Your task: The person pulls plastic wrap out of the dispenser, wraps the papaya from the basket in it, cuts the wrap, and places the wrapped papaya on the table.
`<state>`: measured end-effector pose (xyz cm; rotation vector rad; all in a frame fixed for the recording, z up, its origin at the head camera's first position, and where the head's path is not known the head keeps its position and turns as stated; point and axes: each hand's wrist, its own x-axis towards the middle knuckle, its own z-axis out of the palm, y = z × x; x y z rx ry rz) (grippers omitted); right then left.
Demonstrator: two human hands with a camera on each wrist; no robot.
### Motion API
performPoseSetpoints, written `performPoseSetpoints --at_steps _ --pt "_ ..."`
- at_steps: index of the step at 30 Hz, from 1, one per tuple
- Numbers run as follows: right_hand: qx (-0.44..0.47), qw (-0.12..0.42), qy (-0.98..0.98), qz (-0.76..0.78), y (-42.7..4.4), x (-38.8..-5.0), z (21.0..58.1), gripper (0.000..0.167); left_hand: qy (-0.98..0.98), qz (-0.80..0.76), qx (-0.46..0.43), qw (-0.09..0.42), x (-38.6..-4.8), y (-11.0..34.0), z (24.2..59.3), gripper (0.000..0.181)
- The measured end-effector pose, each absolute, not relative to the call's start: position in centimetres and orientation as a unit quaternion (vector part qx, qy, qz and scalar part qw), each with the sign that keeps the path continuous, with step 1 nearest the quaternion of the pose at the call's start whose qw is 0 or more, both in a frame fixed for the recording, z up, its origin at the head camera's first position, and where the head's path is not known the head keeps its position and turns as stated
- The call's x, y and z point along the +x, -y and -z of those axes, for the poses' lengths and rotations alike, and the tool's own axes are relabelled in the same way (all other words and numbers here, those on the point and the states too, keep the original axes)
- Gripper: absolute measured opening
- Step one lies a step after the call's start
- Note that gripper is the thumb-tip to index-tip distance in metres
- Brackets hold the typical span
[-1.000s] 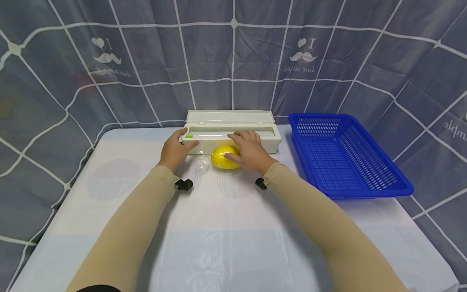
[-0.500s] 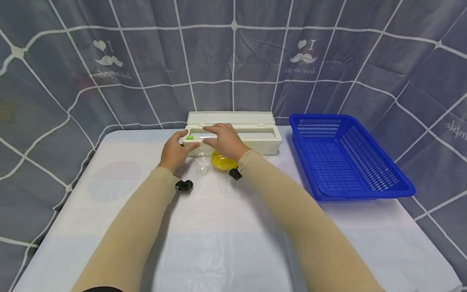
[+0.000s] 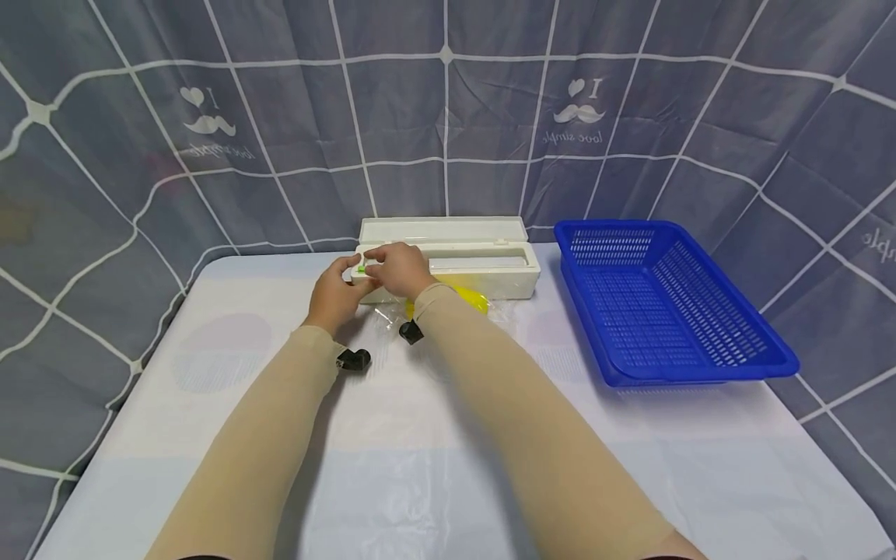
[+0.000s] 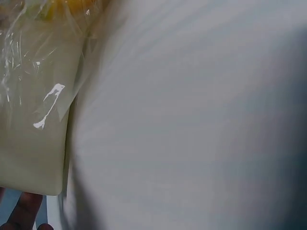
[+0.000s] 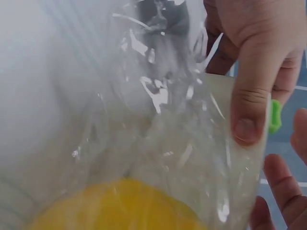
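The left grip (image 3: 334,298) clasps the left end of the long white rectangular box (image 3: 502,284); the right grip (image 3: 402,271), fingers parted, is near the small bright-green tab (image 5: 275,116).

The head view looks from above the sleeves (image 3: 252,443), forward and down, and is the farthest, taking in the table (image 3: 427,420), the blue basket (image 3: 637,311) and the curtain (image 3: 392,109). The left wrist view is close and faces mostly the table, with the white box (image 4: 29,153) at its left border. The right wrist view, also very near, faces the yellow object (image 5: 120,206) under clear film (image 5: 158,105) and shares with the head view the green piece (image 5: 275,116) and the left hand (image 5: 259,62).
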<state>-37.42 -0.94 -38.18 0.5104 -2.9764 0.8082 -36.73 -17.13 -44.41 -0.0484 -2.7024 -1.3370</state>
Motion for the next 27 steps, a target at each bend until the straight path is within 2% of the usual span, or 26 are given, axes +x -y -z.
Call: performPoseSetpoints --at_steps 6,17,27 --pt "0.137 0.004 0.961 -0.239 1.7 -37.6 38.9 0.036 0.893 0.443 -0.017 0.078 -37.0 17.2 44.7 0.072" --pt "0.092 0.038 0.976 -0.192 2.9 -37.0 39.1 0.028 0.893 0.441 -0.019 0.084 -36.7 17.1 44.4 0.063" --pt "0.08 0.041 0.978 -0.19 2.9 -36.9 39.2 0.025 0.895 0.437 -0.026 0.079 -36.6 17.2 44.3 0.062"
